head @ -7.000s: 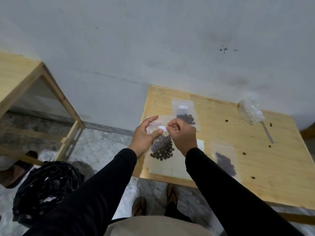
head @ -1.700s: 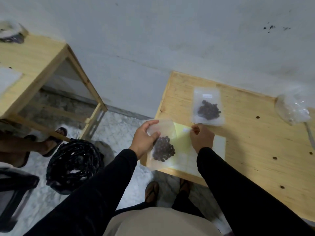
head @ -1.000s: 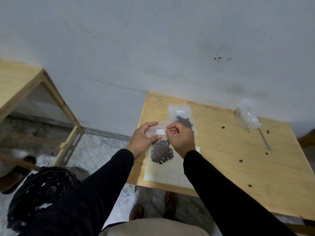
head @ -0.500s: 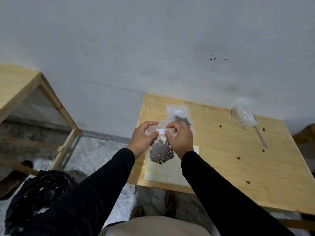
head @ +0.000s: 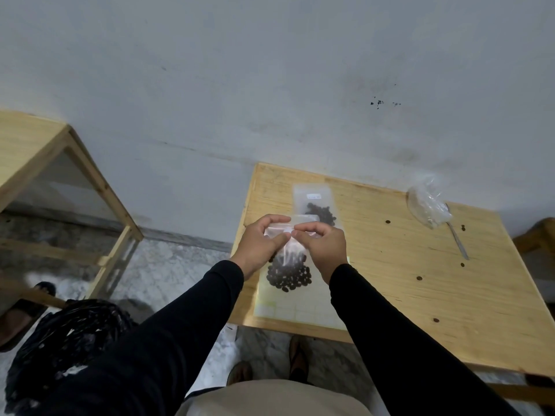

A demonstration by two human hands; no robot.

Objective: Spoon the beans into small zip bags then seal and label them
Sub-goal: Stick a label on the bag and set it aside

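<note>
Both hands, left hand (head: 260, 242) and right hand (head: 322, 246), pinch the top of a bean-filled zip bag (head: 289, 270) held over the label sheet (head: 295, 309) on the table (head: 405, 280). Labelling appears underway; next, press the sticker flat, then set the bag beside the finished bag (head: 315, 205).

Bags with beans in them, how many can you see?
2. One zip bag of beans is held up by the left hand and right hand. The labelled bag of beans lies on the table behind them. Hands may hide others.
</note>
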